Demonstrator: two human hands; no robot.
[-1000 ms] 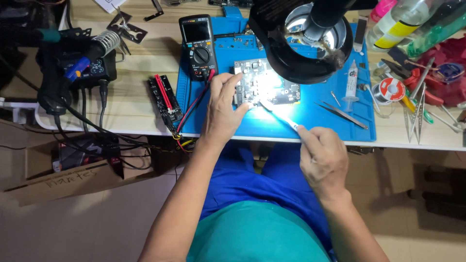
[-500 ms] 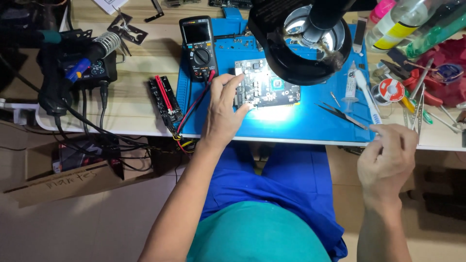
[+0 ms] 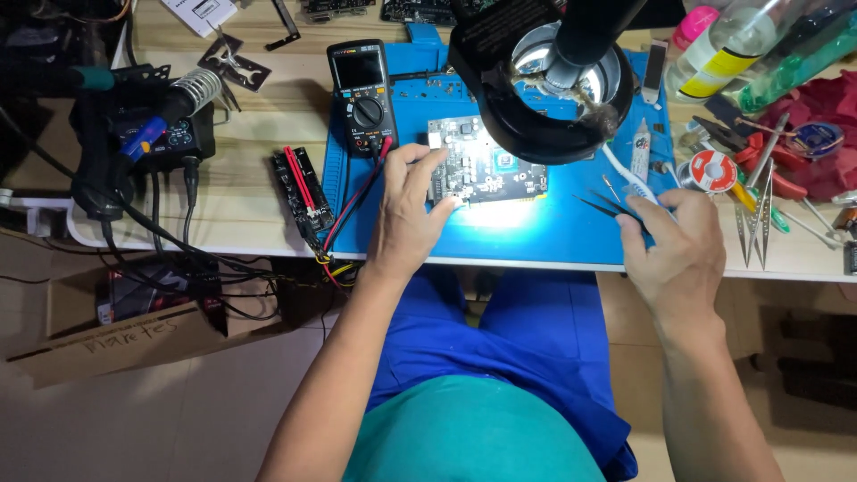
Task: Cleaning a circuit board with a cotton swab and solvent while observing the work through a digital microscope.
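Nearest the camera: blue trousers and a teal shirt, both forearms reaching up to the bench edge.

Right hand sits at the front right edge of the blue work mat, fingers curled loosely. Fingertips rest at the dark tweezers lying on the mat, with a thin white tool running up past them — can't tell if either one is actually pinched or just touched.

Left hand is half open, palm down on the mat. Fingers spread and pressed on the left edge of the circuit board, thumb at its near corner — steadying it, not lifting.

Board lies flat, mid-mat, brightly lit. Its far right part is tucked under the black ring lamp magnifier hanging above it.

Left of the hand: red and black probe leads run up to the multimeter, which stands on the mat's left rear part. Just beside the mat, a black-and-red connector strip on the tabletop. Further left, a soldering station with coil stand and dangling cables.

Right side: solder spool, pliers and tweezers spread on the wood. Back right: plastic bottles.

Under the bench, left: cardboard box on the floor.
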